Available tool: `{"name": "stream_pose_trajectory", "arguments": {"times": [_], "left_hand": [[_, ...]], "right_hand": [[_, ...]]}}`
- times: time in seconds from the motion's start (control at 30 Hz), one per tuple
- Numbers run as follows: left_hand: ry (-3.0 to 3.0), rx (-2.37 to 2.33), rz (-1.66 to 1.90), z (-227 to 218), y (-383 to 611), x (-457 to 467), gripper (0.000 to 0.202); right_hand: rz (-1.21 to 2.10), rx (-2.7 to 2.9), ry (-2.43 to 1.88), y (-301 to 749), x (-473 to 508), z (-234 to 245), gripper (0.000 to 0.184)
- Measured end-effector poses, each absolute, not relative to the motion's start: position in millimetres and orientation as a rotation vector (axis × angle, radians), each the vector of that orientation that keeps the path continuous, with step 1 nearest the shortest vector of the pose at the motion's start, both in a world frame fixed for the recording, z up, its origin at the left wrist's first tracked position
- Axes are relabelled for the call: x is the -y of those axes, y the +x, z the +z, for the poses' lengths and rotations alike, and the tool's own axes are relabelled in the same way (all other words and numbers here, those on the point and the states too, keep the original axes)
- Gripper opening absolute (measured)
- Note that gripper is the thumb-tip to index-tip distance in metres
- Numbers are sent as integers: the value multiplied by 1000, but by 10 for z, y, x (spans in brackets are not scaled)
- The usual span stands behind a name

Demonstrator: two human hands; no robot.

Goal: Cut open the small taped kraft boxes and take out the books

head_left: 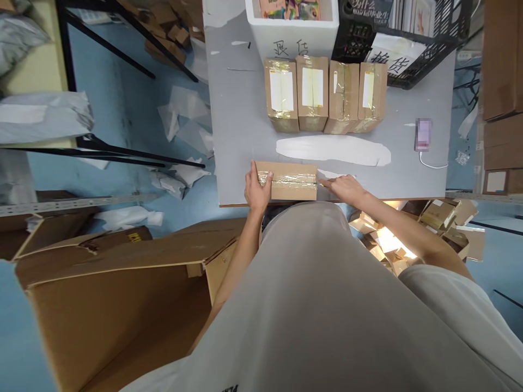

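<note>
A taped cardboard box (pixel 294 189) lies flat at the table's front edge, a strip of clear tape running along its top. My left hand (pixel 258 188) grips its left end, thumb on top and fingers at the far side. By the box's right end is my right hand (pixel 345 189), its fingers closed and pointing at that end. Something small and thin may be pinched at its fingertips, too small to make out. Behind the box a torn white patch (pixel 333 151) shows on the grey tabletop.
Several taped boxes (pixel 312 92) stand in a row farther back. Behind them are a white bin (pixel 294 38) and a black crate (pixel 404 81) with books. A phone (pixel 423 134) with a cable lies right. A large open carton (pixel 122 321) stands on the floor to my left.
</note>
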State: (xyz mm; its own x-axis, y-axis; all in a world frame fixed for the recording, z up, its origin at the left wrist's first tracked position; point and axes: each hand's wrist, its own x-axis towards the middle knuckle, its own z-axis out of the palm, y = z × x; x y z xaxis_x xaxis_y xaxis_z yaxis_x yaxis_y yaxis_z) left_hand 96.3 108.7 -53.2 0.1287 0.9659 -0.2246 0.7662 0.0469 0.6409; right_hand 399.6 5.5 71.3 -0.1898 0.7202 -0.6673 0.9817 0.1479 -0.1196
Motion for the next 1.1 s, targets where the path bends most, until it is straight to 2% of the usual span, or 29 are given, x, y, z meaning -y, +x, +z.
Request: {"name": "stream_pose_trajectory", "arguments": {"times": [0.23, 0.33, 0.4, 0.53, 0.63, 0.73, 0.87, 1.1], "left_hand": [[1718, -1667, 382, -531, 940, -1130, 94], [1676, -1665, 429, -553, 898, -1173, 97], [1646, -1645, 482, -581, 855, -1210, 99], [1573, -1610, 579, -643, 747, -1283, 102], [1474, -1685, 598, -674, 654, -1338, 100], [1443, -1822, 602, -695, 554, -1393, 81], [1465, -1854, 607, -771, 518, -1412, 62], [1406, -1449, 394, -1097, 1184, -1169, 55]], "right_hand": [[-808, -1943, 1709, 4254, 91, 538, 57], [-927, -1864, 1943, 4515, 191, 313, 46], [-1118, -1701, 2253, 4596, 213, 99, 40], [-1813, -1079, 2767, 4396, 106, -337, 36], [-2227, -795, 2796, 4097, -46, -503, 34], [-2446, -722, 2731, 3875, -183, -503, 36], [-2368, -747, 2931, 3847, -247, -332, 41], [-1764, -1219, 3264, 4375, -158, 244, 61]]}}
